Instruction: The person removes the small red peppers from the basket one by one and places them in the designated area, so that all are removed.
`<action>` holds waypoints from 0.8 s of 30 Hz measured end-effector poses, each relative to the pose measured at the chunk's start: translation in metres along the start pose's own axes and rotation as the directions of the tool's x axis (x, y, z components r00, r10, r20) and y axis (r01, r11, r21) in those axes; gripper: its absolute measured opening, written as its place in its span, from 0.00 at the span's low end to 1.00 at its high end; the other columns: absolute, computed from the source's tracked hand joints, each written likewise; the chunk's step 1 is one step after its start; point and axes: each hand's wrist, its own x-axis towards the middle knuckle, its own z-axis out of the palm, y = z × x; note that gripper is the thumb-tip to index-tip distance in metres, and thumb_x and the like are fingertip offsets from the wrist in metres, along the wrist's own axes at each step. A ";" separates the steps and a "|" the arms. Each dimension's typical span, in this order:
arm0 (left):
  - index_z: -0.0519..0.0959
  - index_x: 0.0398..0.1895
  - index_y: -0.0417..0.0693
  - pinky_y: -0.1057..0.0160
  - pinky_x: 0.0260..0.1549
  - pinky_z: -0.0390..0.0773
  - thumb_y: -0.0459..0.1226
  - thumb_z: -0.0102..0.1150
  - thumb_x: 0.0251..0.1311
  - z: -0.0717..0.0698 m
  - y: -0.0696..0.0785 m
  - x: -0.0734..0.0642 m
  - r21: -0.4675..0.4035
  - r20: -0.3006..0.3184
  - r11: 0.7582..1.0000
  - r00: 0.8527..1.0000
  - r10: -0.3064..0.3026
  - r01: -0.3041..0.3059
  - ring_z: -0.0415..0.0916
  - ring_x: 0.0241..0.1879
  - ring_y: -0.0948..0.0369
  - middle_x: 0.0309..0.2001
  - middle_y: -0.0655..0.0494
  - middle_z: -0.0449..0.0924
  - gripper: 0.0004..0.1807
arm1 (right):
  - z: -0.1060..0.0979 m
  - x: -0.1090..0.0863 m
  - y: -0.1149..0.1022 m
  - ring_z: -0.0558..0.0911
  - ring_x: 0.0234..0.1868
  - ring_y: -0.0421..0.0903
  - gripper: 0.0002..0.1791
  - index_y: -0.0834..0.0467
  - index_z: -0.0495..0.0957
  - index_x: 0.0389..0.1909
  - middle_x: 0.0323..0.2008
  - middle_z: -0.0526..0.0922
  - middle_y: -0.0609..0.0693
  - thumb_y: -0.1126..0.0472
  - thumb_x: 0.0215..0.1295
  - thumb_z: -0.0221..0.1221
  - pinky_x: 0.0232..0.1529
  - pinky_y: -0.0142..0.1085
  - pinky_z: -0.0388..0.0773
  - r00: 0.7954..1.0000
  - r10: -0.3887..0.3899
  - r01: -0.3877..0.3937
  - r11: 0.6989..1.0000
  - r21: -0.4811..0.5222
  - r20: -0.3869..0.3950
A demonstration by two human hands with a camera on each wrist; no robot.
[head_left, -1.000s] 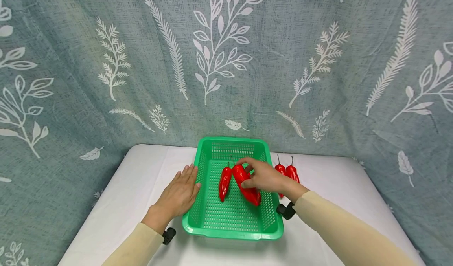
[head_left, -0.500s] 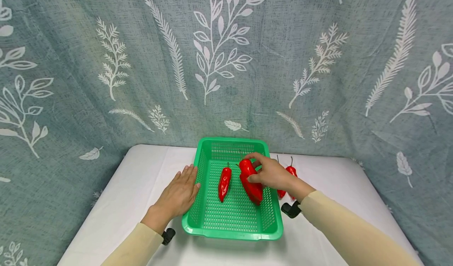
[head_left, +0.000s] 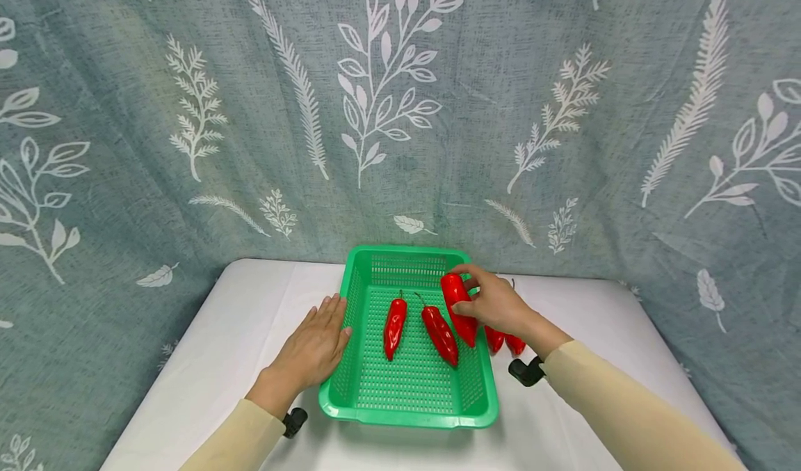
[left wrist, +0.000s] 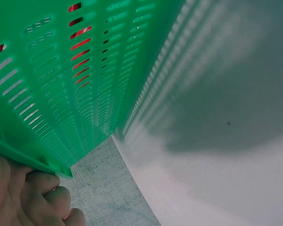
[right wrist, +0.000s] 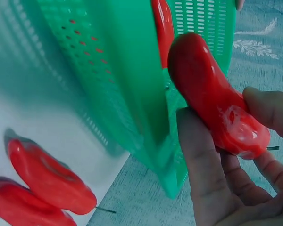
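Note:
My right hand pinches a glossy red chili pepper near its stem end, over the right side of a green plastic basket. In the right wrist view, thumb and fingers close around that held pepper, and its short dark stem sticks out. Inside the basket lie a left red pepper and a middle red pepper, apart from each other. My left hand rests along the basket's left rim, its fingers straight. The left wrist view shows its fingertips beside the rim.
Two more red peppers, a nearer one and another, lie on the white tabletop right of the basket, partly hidden by my right hand in the head view. A patterned grey-green cloth hangs behind the table.
My right hand has lifted the pepper and carried it rightward, from above the middle of the basket toward its right rim. The middle pepper beneath is uncovered. My left hand stays put.

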 end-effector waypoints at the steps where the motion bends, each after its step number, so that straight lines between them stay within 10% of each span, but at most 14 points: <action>1: 0.54 0.81 0.29 0.42 0.81 0.55 0.46 0.41 0.85 0.000 0.000 0.000 0.001 0.001 1.000 1.000 0.001 -0.001 0.52 0.82 0.41 0.82 0.33 0.54 0.35 | -0.002 0.000 0.001 0.88 0.34 0.48 0.35 0.55 0.69 0.73 0.58 0.80 0.65 0.64 0.66 0.69 0.30 0.43 0.89 1.000 0.001 -0.001 1.000 0.002 -0.005; 24: 0.54 0.81 0.28 0.41 0.81 0.56 0.46 0.41 0.85 0.000 -0.002 0.001 -0.010 -0.006 1.000 1.000 0.009 -0.009 0.53 0.82 0.40 0.82 0.33 0.54 0.35 | -0.026 -0.005 0.014 0.87 0.48 0.55 0.38 0.56 0.65 0.76 0.62 0.77 0.67 0.60 0.68 0.68 0.37 0.45 0.91 0.997 0.007 -0.011 0.999 -0.044 -0.083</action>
